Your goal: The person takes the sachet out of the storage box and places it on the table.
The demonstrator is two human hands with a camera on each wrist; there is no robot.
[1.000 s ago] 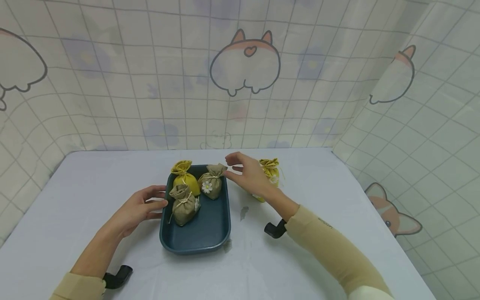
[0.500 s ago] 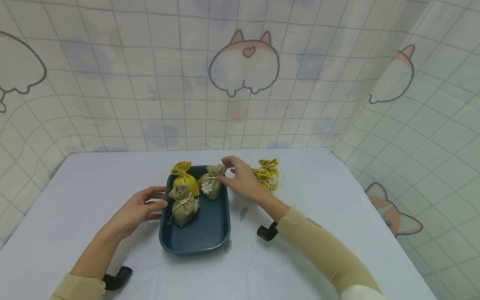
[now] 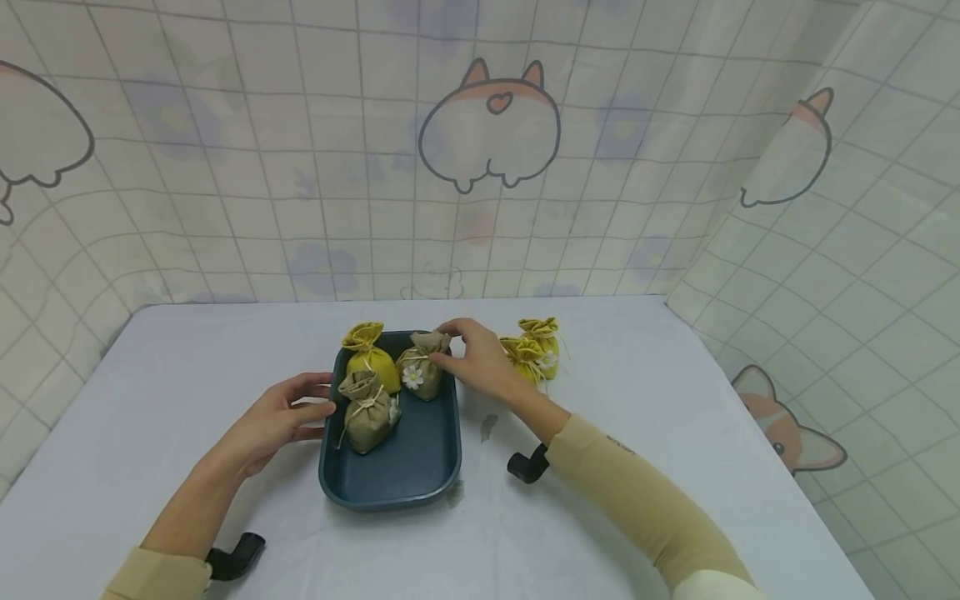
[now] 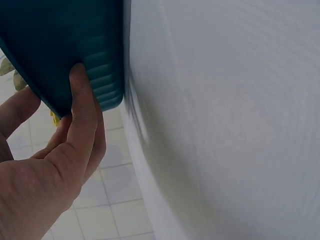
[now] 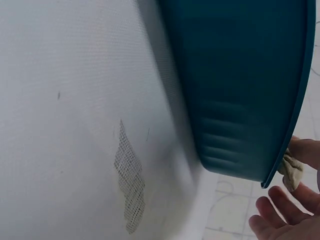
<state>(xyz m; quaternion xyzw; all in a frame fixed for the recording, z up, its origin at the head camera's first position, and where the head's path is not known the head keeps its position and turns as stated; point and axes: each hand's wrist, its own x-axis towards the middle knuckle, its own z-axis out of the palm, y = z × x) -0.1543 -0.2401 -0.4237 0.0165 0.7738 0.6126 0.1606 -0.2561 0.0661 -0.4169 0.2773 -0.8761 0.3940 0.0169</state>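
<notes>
Shifted leftward, right fingers (image 5: 309,198) pinch the far tan pouch (image 3: 430,382) by its top.

Tan pouch (image 3: 420,379) partly behind right hand (image 3: 478,360)

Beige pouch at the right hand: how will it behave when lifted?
Beige pouch: neck probably floppy, being gathered, creased cloth. Body may swing if lifted by the neck, since it bulges below. Unlikely to slip much; the fabric looks matte.
</notes>
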